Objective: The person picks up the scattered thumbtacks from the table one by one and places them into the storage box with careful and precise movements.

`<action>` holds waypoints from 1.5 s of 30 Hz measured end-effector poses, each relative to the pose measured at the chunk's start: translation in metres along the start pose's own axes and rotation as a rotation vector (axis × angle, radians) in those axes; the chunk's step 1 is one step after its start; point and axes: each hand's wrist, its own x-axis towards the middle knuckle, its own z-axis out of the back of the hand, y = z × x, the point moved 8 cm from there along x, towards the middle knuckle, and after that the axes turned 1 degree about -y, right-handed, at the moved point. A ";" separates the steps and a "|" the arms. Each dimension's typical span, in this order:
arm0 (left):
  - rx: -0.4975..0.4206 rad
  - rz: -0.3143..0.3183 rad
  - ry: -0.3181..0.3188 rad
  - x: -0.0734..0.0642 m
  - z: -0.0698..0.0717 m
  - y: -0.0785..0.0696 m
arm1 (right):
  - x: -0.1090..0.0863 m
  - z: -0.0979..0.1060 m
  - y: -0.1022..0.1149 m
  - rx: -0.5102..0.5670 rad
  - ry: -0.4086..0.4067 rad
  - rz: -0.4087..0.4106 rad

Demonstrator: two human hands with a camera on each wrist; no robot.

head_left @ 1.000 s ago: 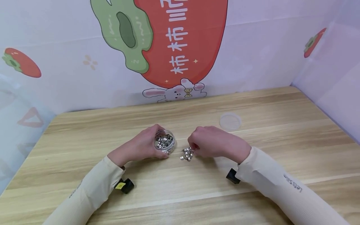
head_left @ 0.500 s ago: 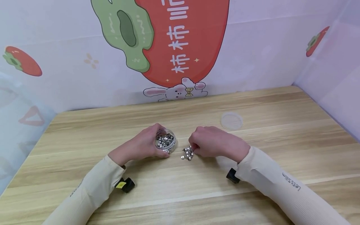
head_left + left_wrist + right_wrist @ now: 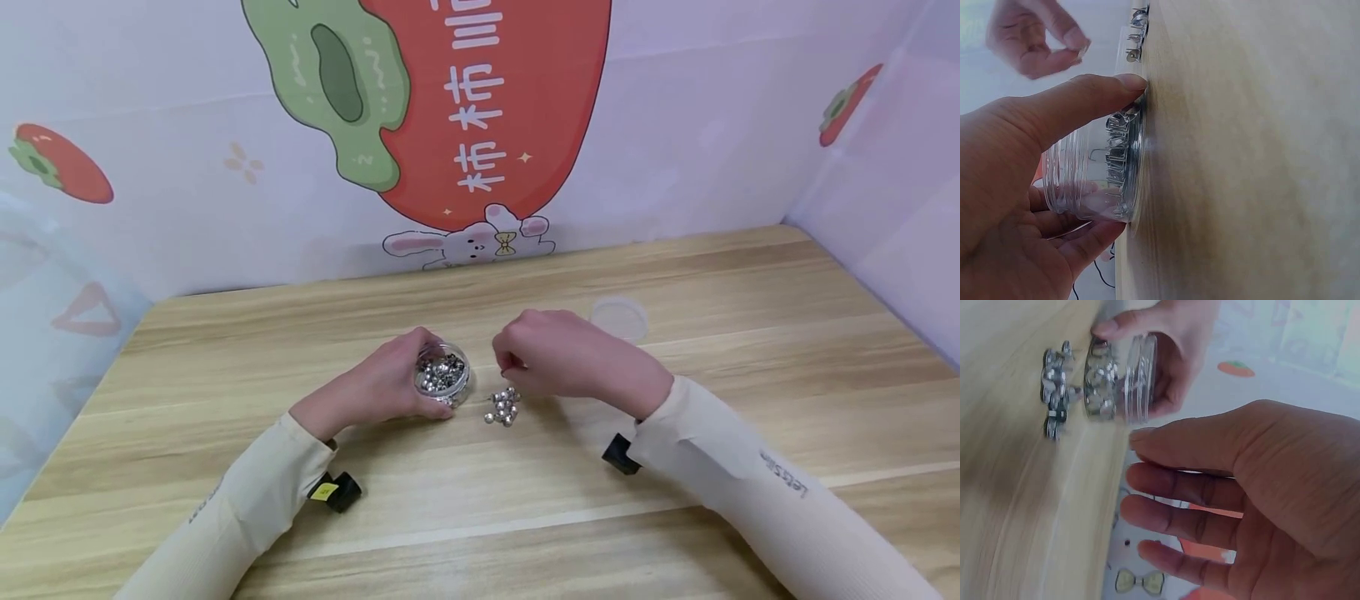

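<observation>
My left hand holds a clear round plastic jar, thumb on the near side and fingers round the far side. Silver thumbtacks lie in its bottom, and its top is uncovered. Beside the jar, on the table, is a small pile of silver thumbtacks with domed heads. Just above and behind that pile hovers my right hand, thumb and index finger brought together. In the left wrist view a small shiny thumbtack shows at those fingertips; the right wrist view hides it.
A clear round lid lies flat on the wooden table behind my right hand. A white printed backdrop stands along the table's far edge, with side panels left and right.
My right hand has risen off the thumbtack pile and shifted slightly back, uncovering more of the pile. My left hand and the jar stay in place.
</observation>
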 end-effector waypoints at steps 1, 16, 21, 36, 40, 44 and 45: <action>0.002 0.004 0.001 0.000 0.001 0.000 | 0.005 0.000 0.005 -0.009 -0.007 0.018; -0.005 -0.039 0.015 0.006 0.001 -0.009 | 0.029 0.006 0.022 -0.034 -0.051 0.025; 0.017 -0.024 0.013 0.006 0.000 -0.007 | 0.027 0.004 0.018 -0.003 -0.004 -0.007; 0.006 -0.027 0.004 0.004 0.000 -0.003 | 0.012 -0.001 0.009 -0.069 0.012 0.018; 0.002 -0.015 0.004 0.004 -0.001 -0.001 | -0.004 -0.003 -0.005 -0.079 0.015 0.000; 0.002 0.004 0.007 0.004 -0.001 -0.001 | -0.015 -0.003 -0.013 -0.054 -0.001 -0.003; 0.004 0.004 0.007 0.004 0.000 -0.001 | -0.017 -0.003 -0.014 -0.048 -0.003 -0.002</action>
